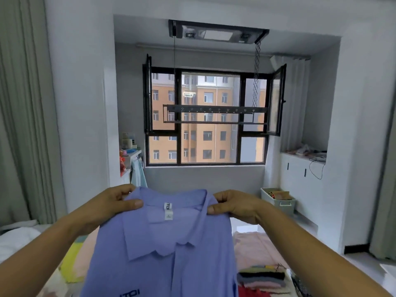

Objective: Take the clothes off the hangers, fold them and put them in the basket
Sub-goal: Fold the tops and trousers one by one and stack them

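A light blue polo shirt [162,249] hangs in front of me, held up by its shoulders, collar and white neck label facing me. My left hand [111,202] pinches the left shoulder between thumb and fingers. My right hand [233,205] pinches the right shoulder the same way. No hanger shows in the shirt. A stack of folded clothes [262,277] in several colours lies low at the right, beside the dark mesh rim of a basket [300,285] that is mostly out of view.
A bare drying rack [214,114] hangs before the window. Pink cloth [255,245] and yellow cloth [71,262] lie spread below. A white storage bin [280,203] stands on the floor at the right, with white cabinets [300,174] behind it. Curtains hang at both sides.
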